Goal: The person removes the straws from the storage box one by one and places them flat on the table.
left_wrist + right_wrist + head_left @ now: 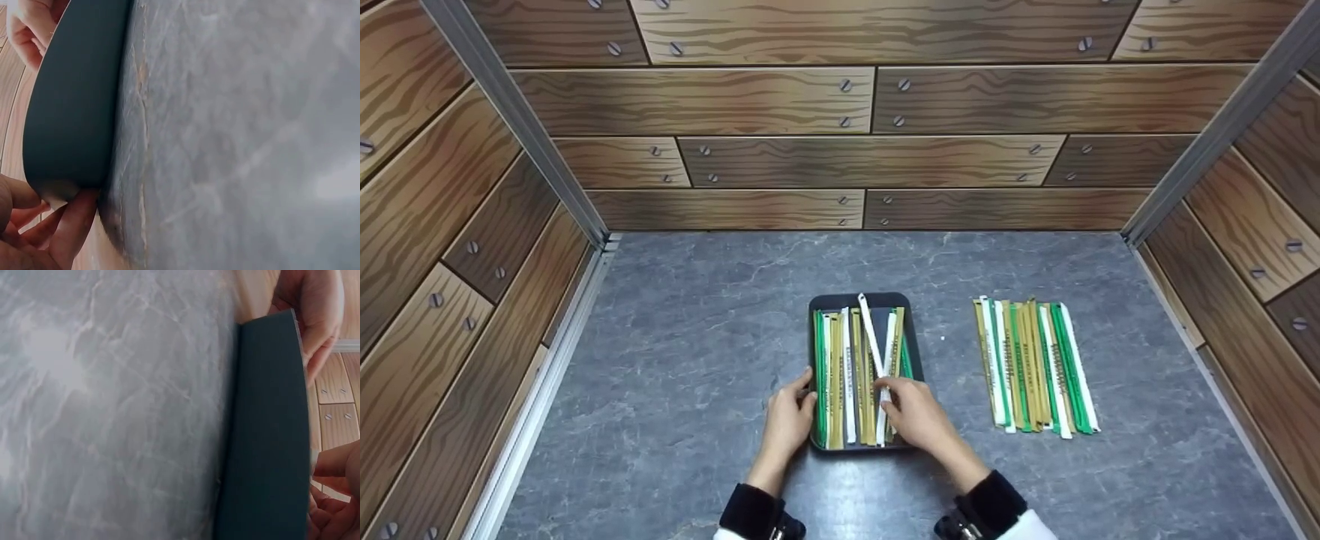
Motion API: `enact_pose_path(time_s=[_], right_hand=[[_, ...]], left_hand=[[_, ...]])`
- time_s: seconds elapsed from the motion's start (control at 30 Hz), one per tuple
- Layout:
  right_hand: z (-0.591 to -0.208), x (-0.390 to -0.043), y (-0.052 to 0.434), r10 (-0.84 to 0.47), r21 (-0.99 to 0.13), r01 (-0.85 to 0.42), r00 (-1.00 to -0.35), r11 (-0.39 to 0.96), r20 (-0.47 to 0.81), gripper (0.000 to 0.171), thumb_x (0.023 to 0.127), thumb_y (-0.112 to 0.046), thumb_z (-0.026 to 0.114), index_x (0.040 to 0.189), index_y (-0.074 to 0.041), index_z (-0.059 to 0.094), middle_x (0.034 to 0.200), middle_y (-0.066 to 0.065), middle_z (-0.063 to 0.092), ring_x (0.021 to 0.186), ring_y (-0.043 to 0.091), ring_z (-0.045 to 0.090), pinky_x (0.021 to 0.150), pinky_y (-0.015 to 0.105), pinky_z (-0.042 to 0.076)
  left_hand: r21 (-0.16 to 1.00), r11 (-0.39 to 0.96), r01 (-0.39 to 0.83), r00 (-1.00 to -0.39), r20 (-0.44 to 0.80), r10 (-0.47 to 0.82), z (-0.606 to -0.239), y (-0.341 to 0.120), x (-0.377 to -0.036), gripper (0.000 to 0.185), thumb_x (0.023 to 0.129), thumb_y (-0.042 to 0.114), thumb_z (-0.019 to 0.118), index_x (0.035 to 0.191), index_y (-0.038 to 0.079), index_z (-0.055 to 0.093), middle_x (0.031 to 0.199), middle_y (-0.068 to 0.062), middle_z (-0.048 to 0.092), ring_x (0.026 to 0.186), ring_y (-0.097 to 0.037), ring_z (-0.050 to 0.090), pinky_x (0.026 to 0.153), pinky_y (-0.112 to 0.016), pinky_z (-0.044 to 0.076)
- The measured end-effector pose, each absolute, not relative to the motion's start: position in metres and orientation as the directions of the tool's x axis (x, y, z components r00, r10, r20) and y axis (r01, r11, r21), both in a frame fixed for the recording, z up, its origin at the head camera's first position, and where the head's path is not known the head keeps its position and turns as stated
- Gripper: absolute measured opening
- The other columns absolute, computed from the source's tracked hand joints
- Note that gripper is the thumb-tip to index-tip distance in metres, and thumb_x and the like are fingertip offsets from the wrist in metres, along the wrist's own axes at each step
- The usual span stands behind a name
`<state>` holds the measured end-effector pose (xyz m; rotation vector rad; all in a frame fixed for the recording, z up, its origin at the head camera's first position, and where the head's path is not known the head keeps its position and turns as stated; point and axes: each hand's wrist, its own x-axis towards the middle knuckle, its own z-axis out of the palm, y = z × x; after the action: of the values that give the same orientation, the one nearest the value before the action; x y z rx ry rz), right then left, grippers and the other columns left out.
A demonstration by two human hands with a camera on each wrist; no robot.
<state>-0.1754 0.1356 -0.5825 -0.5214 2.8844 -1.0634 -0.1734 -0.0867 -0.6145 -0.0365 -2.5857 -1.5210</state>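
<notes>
Left grip [789,418] holds tray [817,304] edge; right grip [913,414] pinches white strip [874,341]

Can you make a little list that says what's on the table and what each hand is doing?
surface: grey stone-look table
tray: dark tray in the middle, filled with green, white and tan strips
loose pile: strips on the table, right of the tray, apart from it
left hand: left hand holds the tray's left edge near the front
right hand: right hand pinches a white strip that lies slanted over the others in the tray
walls: wood-plank panels on three sides
</notes>
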Motion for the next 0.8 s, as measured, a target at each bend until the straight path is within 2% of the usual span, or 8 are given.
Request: enact_pose_path(time_s=[0.13, 0.3, 0.43, 0.63, 0.8], right_hand=[[-0.575, -0.173, 0.147, -0.266, -0.677, -0.247, -0.961, 0.693, 0.078, 0.048, 0.085, 0.002, 0.068, 0.131, -0.005, 0.06, 0.086, 0.001, 0.063, 0.064, 0.009, 0.055, 0.057, 0.026, 0.051], [-0.567, -0.173, 0.169, -0.181, -0.743, -0.175, -0.981, 0.645, 0.074, 0.062, 0.084, 0.007, 0.069, 0.141, -0.004, 0.05, 0.083, 0.003, 0.063, 0.054, 0.01, 0.054, 0.047, 0.025, 0.05], [-0.563, -0.175, 0.195, -0.096, -0.758, -0.12, -0.993, 0.642, 0.076, 0.065, 0.084, 0.008, 0.069, 0.144, 0.0, 0.045, 0.087, 0.008, 0.066, 0.054, 0.013, 0.057, 0.046, 0.026, 0.05], [-0.562, -0.178, 0.242, 0.0, -0.708, -0.068, -0.995, 0.703, 0.095, 0.06, 0.087, 0.004, 0.066, 0.143, 0.004, 0.045, 0.092, 0.015, 0.066, 0.059, 0.016, 0.059, 0.048, 0.027, 0.05], [-0.568, -0.176, 0.28, 0.07, -0.626, -0.013, -0.992, 0.78, 0.107, 0.055, 0.088, 0.001, 0.066, 0.139, 0.008, 0.047, 0.093, 0.018, 0.066, 0.058, 0.016, 0.053, 0.051, 0.032, 0.045]], left_hand=[[0.888, 0.456, 0.064, -0.994, 0.095, -0.046, -0.612, -0.087, -0.176, 0.04, 0.089, -0.005, 0.065, 0.129, -0.007, 0.059, 0.127, -0.021, 0.061, 0.096, -0.029, 0.069, 0.082, -0.036, 0.056], [0.89, 0.457, 0.007, -0.998, 0.032, -0.047, -0.605, -0.089, -0.183, 0.038, 0.087, -0.005, 0.067, 0.125, -0.008, 0.062, 0.124, -0.02, 0.063, 0.092, -0.028, 0.07, 0.078, -0.033, 0.057], [0.883, 0.468, -0.027, -0.999, -0.007, -0.044, -0.599, -0.091, -0.19, 0.033, 0.089, -0.001, 0.066, 0.121, -0.007, 0.065, 0.12, -0.018, 0.066, 0.095, -0.028, 0.07, 0.08, -0.035, 0.057], [0.872, 0.487, -0.051, -0.997, -0.02, -0.07, -0.598, -0.093, -0.195, 0.023, 0.092, 0.003, 0.064, 0.114, -0.003, 0.069, 0.109, -0.017, 0.07, 0.09, -0.026, 0.07, 0.076, -0.035, 0.058], [0.909, 0.411, -0.065, -0.997, -0.04, -0.069, -0.601, -0.096, -0.196, 0.019, 0.092, 0.002, 0.065, 0.11, -0.003, 0.069, 0.104, -0.017, 0.07, 0.082, -0.024, 0.07, 0.065, -0.032, 0.058]])
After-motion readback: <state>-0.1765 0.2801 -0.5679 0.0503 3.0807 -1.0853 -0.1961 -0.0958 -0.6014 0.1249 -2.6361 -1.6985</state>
